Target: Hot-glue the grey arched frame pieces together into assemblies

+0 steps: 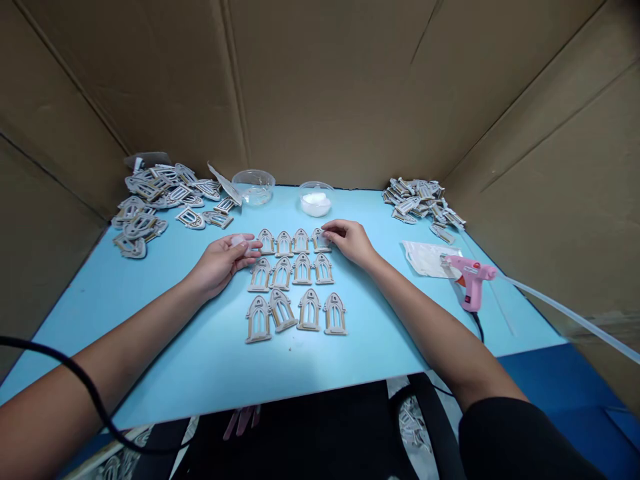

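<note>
The left hand (219,263) is half closed, pinching a small translucent piece (239,241) between thumb and fingers, just beside the top row of arched cardboard window frames (302,270). The right hand (351,241) is curved and loosely open, its fingertips (327,230) on the rightmost frame of that row; whether it has hold of the frame is hard to tell. Twelve frames lie flat in three rows of four on the light-blue surface (150,320). Loose heaps of similar frames sit at the back left (145,200) and back right (423,202). Between them stand an empty-looking clear plastic bowl (253,187) and a clear bowl holding white material (315,200). On the right, a pink hot glue gun (471,280) lies beside a white packet (427,259), and a long translucent rod (565,315) runs toward the right edge. Cardboard walls (320,87) surround the surface.
</note>
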A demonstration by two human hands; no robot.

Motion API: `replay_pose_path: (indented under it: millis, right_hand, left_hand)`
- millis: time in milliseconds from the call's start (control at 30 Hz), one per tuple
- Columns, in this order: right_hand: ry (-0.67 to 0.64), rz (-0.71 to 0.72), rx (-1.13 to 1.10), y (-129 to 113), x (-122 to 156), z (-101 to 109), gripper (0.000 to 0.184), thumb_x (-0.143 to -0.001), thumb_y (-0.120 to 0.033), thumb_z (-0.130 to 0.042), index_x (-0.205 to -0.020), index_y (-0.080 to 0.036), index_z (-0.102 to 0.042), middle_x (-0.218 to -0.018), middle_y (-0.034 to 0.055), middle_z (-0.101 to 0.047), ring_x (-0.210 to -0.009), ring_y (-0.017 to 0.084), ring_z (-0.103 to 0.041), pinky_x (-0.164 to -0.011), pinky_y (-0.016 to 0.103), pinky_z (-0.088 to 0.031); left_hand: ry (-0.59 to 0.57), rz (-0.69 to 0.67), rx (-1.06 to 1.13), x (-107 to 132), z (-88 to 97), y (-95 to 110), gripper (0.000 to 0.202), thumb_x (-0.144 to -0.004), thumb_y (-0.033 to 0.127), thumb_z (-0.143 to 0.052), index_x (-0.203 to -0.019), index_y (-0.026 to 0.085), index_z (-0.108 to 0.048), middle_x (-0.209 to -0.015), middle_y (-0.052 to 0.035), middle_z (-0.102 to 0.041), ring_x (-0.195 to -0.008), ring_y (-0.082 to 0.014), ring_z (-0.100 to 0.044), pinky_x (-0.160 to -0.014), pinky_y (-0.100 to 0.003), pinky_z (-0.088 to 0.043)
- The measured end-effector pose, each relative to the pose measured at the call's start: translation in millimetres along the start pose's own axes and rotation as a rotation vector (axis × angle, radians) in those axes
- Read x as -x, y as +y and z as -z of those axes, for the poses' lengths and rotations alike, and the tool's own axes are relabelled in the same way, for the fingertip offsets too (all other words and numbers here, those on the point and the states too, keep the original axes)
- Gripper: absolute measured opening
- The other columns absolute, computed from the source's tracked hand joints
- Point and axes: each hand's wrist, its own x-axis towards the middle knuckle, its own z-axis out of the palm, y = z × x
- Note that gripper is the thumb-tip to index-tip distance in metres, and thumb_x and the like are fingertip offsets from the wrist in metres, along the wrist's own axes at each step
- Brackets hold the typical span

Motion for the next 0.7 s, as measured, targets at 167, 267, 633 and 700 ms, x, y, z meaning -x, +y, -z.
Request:
replay_pose_path:
  millis: [167,267,633,700]
  right_hand:
    - [-0.025,0.007,0.020,1.0,0.0,-3.5,0.018,-0.090,-0.019,-0.067,-0.102,-0.020,-0.080,-0.101,0.0071,-0.082,-0.093,0.022,-0.076,-0.089,0.038,-0.058]
    - [-0.030,0.017,0.043,2.7,0.1,-5.4,0.018,-0.091,-0.020,-0.068,-0.103,-0.021,-0.081,-0.104,0.0064,-0.082,-0.097,0.022,-0.076,-0.091,0.038,-0.058]
    - [-0.041,0.093,0.263,-0.4,2.3,-5.4,0.011,-0.086,-0.019,-0.078,-0.096,-0.020,-0.082,-0.100,0.0061,-0.070,-0.079,0.016,-0.062,-0.082,0.033,-0.052]
    - [-0.061,0.105,0.300,-2.2,3.8,-4.2,0.011,-0.089,-0.021,-0.076,-0.098,-0.021,-0.082,-0.100,0.0060,-0.067,-0.078,0.016,-0.061,-0.082,0.033,-0.051]
  left_hand:
    - [-0.007,0.004,-0.023,-0.7,0.5,-0.8,0.012,-0.099,0.006,-0.058,-0.102,0.008,-0.069,-0.095,-0.0109,-0.079,-0.064,-0.0073,-0.071,-0.060,-0.013,-0.061]
    - [-0.010,0.001,-0.030,-0.5,0.5,-1.2,0.012,-0.099,0.007,-0.059,-0.101,0.009,-0.070,-0.094,-0.0091,-0.079,-0.063,-0.0067,-0.071,-0.060,-0.013,-0.061]
    - [-0.055,-0.039,-0.077,-5.1,6.8,-7.6,0.007,-0.091,0.017,-0.074,-0.089,0.010,-0.073,-0.090,-0.0081,-0.080,-0.058,-0.0060,-0.067,-0.053,-0.012,-0.056]
    - [-0.071,-0.054,-0.094,-5.6,8.0,-9.6,0.015,-0.086,0.023,-0.081,-0.082,0.010,-0.073,-0.079,-0.0063,-0.078,-0.050,-0.0048,-0.061,-0.047,-0.012,-0.051]
